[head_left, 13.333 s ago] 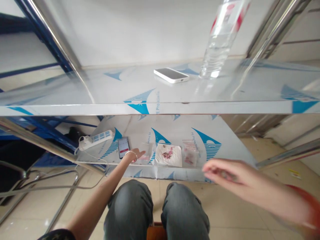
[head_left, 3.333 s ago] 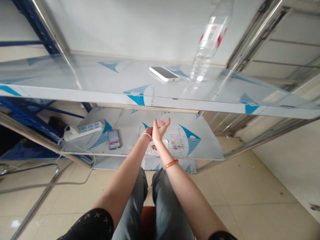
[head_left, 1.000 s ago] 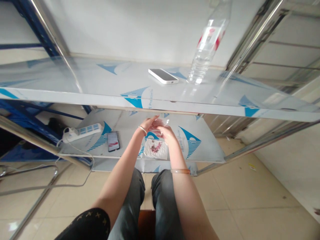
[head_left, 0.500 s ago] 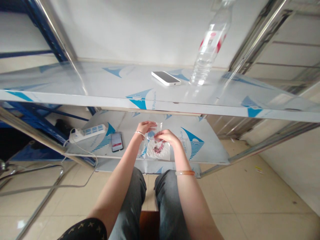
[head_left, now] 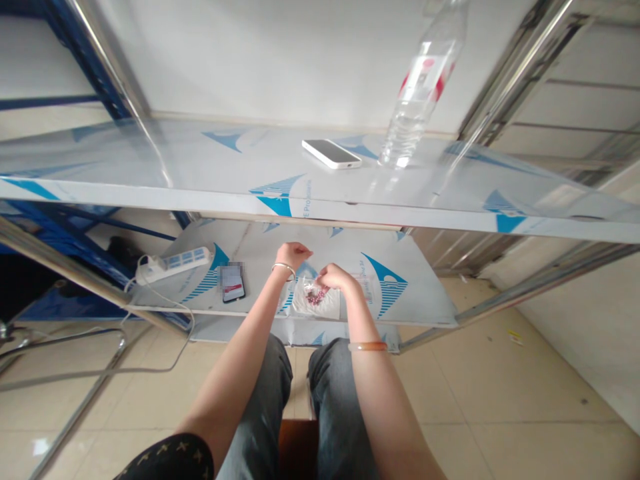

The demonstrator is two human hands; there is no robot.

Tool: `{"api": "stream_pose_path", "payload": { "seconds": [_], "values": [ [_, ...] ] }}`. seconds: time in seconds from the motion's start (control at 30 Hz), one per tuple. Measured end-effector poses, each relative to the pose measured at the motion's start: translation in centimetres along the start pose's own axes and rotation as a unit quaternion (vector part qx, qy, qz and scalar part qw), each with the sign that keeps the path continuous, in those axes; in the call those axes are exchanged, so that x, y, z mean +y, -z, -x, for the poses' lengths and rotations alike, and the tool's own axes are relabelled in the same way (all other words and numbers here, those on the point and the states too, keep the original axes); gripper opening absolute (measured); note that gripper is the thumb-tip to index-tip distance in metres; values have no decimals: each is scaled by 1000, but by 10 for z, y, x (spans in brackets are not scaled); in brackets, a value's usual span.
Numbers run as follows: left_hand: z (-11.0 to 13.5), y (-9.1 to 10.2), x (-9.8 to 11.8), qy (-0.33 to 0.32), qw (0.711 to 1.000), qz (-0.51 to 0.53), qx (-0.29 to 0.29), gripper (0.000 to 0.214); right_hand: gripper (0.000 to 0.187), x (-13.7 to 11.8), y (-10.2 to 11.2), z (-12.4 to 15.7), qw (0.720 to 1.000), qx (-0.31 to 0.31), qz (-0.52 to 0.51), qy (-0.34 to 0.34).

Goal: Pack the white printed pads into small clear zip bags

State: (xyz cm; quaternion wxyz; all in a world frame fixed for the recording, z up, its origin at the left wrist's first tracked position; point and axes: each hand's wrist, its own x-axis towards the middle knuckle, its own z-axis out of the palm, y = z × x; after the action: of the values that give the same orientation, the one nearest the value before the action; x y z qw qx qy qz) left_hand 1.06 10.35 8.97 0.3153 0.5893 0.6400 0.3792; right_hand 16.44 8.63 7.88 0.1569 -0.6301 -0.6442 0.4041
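Observation:
On the lower shelf, small dark red and pink beads (head_left: 315, 297) lie on a white tissue-like sheet (head_left: 327, 309). My right hand (head_left: 336, 277) is closed in a pinch, its fingertips at the upper right of the beads. Whatever it pinches is too small to make out. Farther back and to the left, my left hand (head_left: 294, 253) hovers above the shelf with thumb and fingers pressed together. Its contents, if any, cannot be made out. The clear plastic bag seen earlier between my hands does not show plainly now.
A phone with a lit screen (head_left: 233, 283) and a white power strip (head_left: 173, 265) lie left on the lower shelf (head_left: 425, 293). Above, the upper shelf (head_left: 200, 163) carries a white phone (head_left: 331, 154) and a clear bottle (head_left: 415, 100). Its front edge overhangs my hands.
My hands have moved apart from the clear plastic bag they both held. The right hand has come down slightly toward the beads; the left has closed into a pinch.

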Motion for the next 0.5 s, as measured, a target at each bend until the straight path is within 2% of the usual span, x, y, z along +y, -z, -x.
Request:
{"api": "stream_pose_path", "payload": {
  "seconds": [0.1, 0.23, 0.37, 0.43, 0.5],
  "values": [
    [-4, 3, -5, 25, 999, 31, 37, 9, 18, -1, 5, 2, 1000, 1, -13, 22],
    [-11, 5, -13, 79, 989, 83, 92, 15, 18, -4, 10, 6, 995, 64, -62, 52],
    [-11, 4, -12, 143, 971, 94, 165, 37, 22, -7, 10, 4, 981, 141, -124, 55],
    [-7, 3, -7, 171, 971, 110, 129, 37, 23, -8, 9, 2, 967, 177, -175, 52],
    [-1, 2, -1, 192, 970, 145, 29, 33, 22, -11, 8, 1, 950, 200, -236, 34]
  ]
}}
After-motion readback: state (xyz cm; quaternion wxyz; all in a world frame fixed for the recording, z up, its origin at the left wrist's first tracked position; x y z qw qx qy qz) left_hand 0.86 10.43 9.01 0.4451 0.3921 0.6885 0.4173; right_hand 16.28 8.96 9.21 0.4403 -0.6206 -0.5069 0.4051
